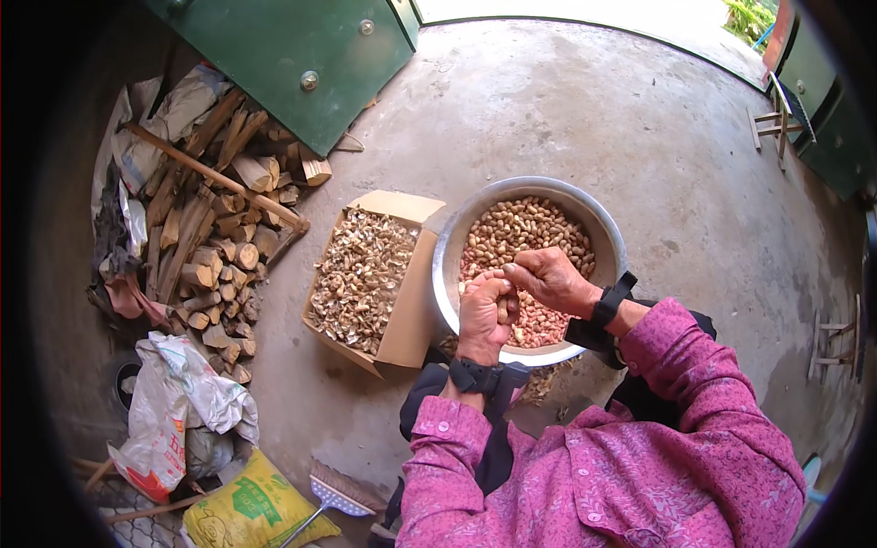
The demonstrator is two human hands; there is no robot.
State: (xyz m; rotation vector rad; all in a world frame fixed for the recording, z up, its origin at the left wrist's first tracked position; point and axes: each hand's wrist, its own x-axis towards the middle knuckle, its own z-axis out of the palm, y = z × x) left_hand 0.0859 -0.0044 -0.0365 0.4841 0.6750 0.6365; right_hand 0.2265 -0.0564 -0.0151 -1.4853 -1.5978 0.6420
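Both hands meet over a wide metal basin (608, 219). My left hand (482, 320) is closed with its fingers curled, and my right hand (557, 281) pinches against its fingertips. Whatever lies between the fingers is hidden. Unshelled peanuts (530, 228) fill the far part of the basin, and pink shelled peanut kernels (539, 327) lie in its near part. Left of the basin, an open cardboard box (409, 306) is full of broken peanut shells (361, 279).
Split firewood (215, 265) is stacked at the left, below a green metal door (301, 64). Plastic sacks (187, 402), a yellow bag (260, 507) and a brush (338, 489) lie at the lower left. Small wooden stools (781, 119) stand at the right. Shell bits lie near the basin.
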